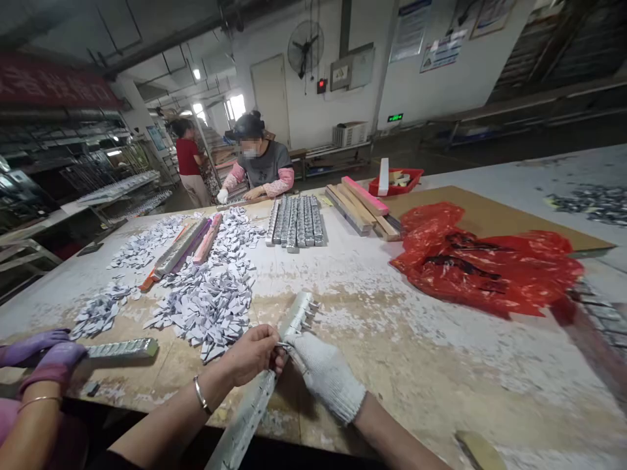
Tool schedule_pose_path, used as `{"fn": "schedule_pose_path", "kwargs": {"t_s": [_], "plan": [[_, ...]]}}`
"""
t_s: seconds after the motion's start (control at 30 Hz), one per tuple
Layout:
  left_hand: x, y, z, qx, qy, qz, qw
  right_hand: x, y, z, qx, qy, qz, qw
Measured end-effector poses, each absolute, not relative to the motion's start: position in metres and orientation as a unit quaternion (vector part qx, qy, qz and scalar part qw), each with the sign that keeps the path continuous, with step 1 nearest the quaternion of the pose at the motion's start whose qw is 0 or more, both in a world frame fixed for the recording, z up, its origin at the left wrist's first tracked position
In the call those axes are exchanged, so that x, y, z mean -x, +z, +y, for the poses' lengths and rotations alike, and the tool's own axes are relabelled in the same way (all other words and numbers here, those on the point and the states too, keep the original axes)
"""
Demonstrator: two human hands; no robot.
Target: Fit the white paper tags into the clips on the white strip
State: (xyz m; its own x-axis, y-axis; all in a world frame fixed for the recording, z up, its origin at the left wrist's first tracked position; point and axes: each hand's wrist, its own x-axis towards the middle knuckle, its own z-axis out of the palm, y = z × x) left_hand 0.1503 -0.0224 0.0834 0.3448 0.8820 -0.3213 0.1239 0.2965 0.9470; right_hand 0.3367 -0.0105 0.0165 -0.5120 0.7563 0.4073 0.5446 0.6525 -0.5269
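Observation:
A long bar wrapped in silvery film (245, 411) slants across the table edge in front of me, with small dark prongs sticking out along its far right side. My left hand (252, 358), bare with a metal bangle at the wrist, is closed in a pinch above the bar. Against it is my right hand (326, 373), in a white knitted glove, its fingertips also pinched together. A small dark metal piece (284, 344) shows between both sets of fingertips; its exact kind is too small to tell. Fingers partly hide the bar's middle.
A heap of small grey-white flat pieces (210, 307) lies to the left. Beyond are several silvery bars (296, 222), wooden strips (350, 209) and a red plastic bag (484, 261). A co-worker's purple-gloved hands (53, 359) hold another bar (122, 349); another person (259, 163) works opposite.

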Motion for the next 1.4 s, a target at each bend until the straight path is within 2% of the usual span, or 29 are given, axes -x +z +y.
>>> {"fn": "schedule_pose_path", "kwargs": {"t_s": [0.13, 0.2, 0.27, 0.4, 0.47, 0.53, 0.6, 0.67, 0.73, 0.9, 1.1, 1.27, 1.33, 1.4], "plan": [[-0.153, 0.097, -0.036, -0.690, 0.289, 0.523, 0.407, -0.337, 0.017, -0.022, 0.420, 0.247, -0.815, 0.314], [-0.151, 0.097, -0.038, -0.726, 0.278, 0.517, 0.359, -0.342, 0.024, -0.028, 0.410, 0.291, -0.800, 0.326], [-0.148, 0.092, -0.040, -0.712, 0.270, 0.491, 0.422, -0.349, 0.033, -0.034, 0.398, 0.326, -0.800, 0.308], [-0.145, 0.076, -0.046, -0.524, 0.234, 0.382, 0.724, -0.361, 0.045, -0.046, 0.333, 0.420, -0.804, 0.259], [-0.150, 0.069, -0.050, -0.451, 0.244, 0.368, 0.776, -0.362, 0.043, -0.050, 0.328, 0.443, -0.789, 0.273], [-0.157, 0.064, -0.054, -0.498, 0.277, 0.425, 0.703, -0.359, 0.037, -0.052, 0.381, 0.402, -0.783, 0.281], [-0.163, 0.062, -0.054, -0.610, 0.288, 0.502, 0.541, -0.353, 0.029, -0.049, 0.438, 0.341, -0.788, 0.264], [-0.164, 0.061, -0.047, -0.690, 0.249, 0.548, 0.402, -0.349, 0.024, -0.041, 0.466, 0.313, -0.798, 0.219], [-0.159, 0.057, -0.032, -0.706, 0.217, 0.586, 0.335, -0.345, 0.020, -0.030, 0.507, 0.286, -0.797, 0.160], [-0.142, 0.033, 0.004, -0.714, 0.188, 0.630, 0.240, -0.334, 0.009, -0.011, 0.598, 0.167, -0.781, 0.066], [-0.141, 0.012, 0.003, -0.749, 0.159, 0.594, 0.248, -0.313, -0.001, -0.007, 0.585, 0.154, -0.796, 0.039], [-0.134, 0.020, 0.014, -0.774, 0.143, 0.572, 0.233, -0.316, -0.005, 0.005, 0.583, 0.170, -0.794, 0.024], [-0.122, 0.031, 0.027, -0.770, 0.124, 0.603, 0.170, -0.324, -0.006, 0.011, 0.599, 0.187, -0.776, 0.056], [-0.107, 0.042, 0.042, -0.739, 0.069, 0.667, 0.063, -0.332, -0.006, 0.014, 0.621, 0.201, -0.751, 0.095]]}}
